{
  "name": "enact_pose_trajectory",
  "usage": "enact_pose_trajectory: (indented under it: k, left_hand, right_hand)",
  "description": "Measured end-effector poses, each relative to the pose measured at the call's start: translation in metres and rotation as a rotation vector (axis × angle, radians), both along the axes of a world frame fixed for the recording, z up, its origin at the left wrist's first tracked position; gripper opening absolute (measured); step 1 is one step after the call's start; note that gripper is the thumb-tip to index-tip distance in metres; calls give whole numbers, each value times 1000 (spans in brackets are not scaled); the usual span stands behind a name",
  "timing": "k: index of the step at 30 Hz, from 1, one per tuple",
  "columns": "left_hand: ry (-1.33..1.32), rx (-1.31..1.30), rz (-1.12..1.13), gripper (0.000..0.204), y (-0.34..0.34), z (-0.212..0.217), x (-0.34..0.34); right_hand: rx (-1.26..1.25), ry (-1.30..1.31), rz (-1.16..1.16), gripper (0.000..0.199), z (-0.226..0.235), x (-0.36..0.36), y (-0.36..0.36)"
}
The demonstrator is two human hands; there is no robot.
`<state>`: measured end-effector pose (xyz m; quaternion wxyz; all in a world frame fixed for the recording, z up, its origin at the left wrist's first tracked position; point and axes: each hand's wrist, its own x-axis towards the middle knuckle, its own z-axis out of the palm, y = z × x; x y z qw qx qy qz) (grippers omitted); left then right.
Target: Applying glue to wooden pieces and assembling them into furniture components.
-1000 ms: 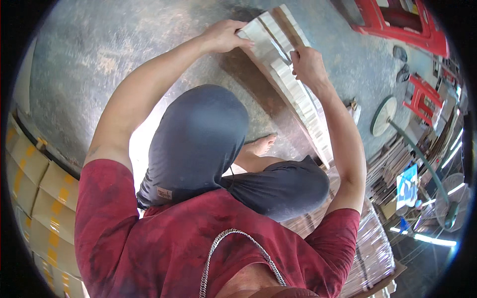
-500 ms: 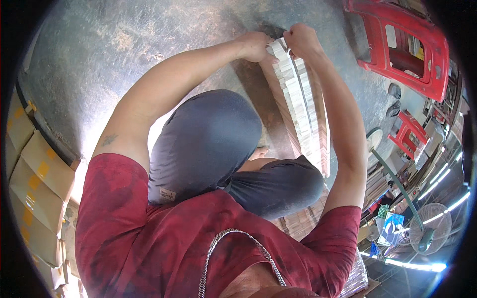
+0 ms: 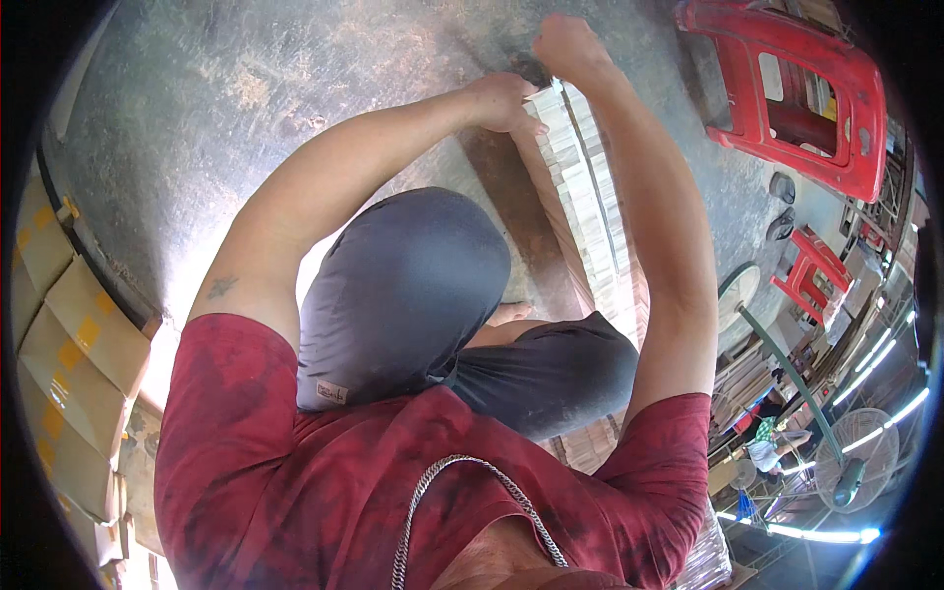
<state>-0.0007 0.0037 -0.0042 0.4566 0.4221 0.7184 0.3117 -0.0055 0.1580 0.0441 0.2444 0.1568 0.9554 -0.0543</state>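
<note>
A long row of pale, thin pieces packed tightly together (image 3: pixel 580 172) runs from my knees toward the far side. A dark narrow line goes lengthwise along its top, and pinkish-brown sides flank it. My left hand (image 3: pixel 503 102) grips the left corner of the row's far end, its fingertips partly hidden. Just beyond that end, my right hand (image 3: pixel 570 47) is raised in a closed fist, apart from the row. Whatever it may hold is hidden by the fingers. A small whitish bit shows at the row's end below the fist.
Cardboard boxes with yellow tape (image 3: pixel 74 364) stand at the left. A red plastic stool (image 3: pixel 855 118) lies at the far right, with a smaller red stool (image 3: pixel 814 270) nearer. Dark footwear (image 3: pixel 781 206) and a standing fan (image 3: pixel 855 457) are also right. Another person (image 3: pixel 767 452) shows in the background.
My right hand has lifted off the row's far end and moved away and slightly left. The left hand stays at the corner, a little lower. A person has come into sight near the fan.
</note>
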Motion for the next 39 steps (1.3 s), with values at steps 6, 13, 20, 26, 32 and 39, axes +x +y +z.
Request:
enact_pose_trajectory:
  k: [6, 13, 20, 26, 32, 39]
  left_hand:
    - [-27, -65, 5, 59, -4, 6, 0]
    - [-31, -5, 45, 57, -4, 8, -1]
    - [-8, -14, 28, 54, -1, 5, 2]
    - [-19, 4, -2, 55, -2, 10, 1]
    - [3, -11, 4, 55, -6, 0, 0]
    - [-106, 89, 49, 49, -8, 4, 0]
  right_hand:
    - [-126, 376, -33, 36, 44, 54, 12]
    - [-748, 625, -667, 26, 27, 150, 13]
    - [-939, 781, -756, 18, -8, 165, 3]
    - [-564, 701, -682, 16, -10, 190, -3]
    - [-431, 730, -651, 18, -3, 224, -11]
    - [-598, 729, -793, 23, 26, 194, -14]
